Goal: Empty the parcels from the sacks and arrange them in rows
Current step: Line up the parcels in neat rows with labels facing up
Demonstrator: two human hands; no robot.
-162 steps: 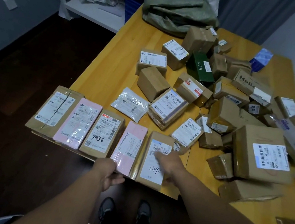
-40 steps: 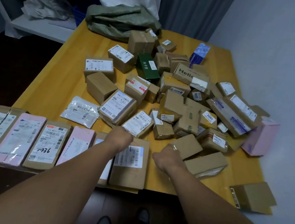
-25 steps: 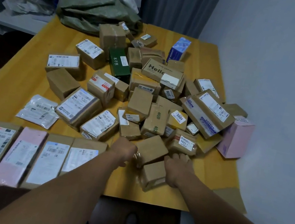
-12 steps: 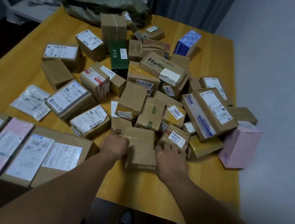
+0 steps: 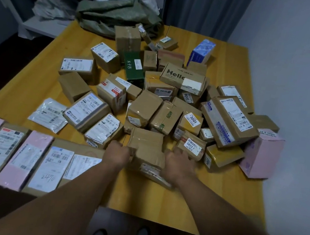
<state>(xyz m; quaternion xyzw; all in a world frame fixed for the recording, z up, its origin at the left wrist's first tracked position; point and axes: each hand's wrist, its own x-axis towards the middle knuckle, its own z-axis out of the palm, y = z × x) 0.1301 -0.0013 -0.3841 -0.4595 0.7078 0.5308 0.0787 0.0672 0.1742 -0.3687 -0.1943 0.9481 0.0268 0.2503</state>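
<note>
Both bare forearms stretch forward. The left hand [image 5: 117, 155] and right hand [image 5: 177, 166] grip opposite sides of a brown cardboard parcel [image 5: 146, 146].

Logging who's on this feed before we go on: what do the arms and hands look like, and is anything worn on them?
The left forearm and right forearm are bare to the frame edge; no sleeve shows. The left hand and right hand wear no gloves, and no watch, band or ring shows on the sides in view. No markings are visible.
</note>
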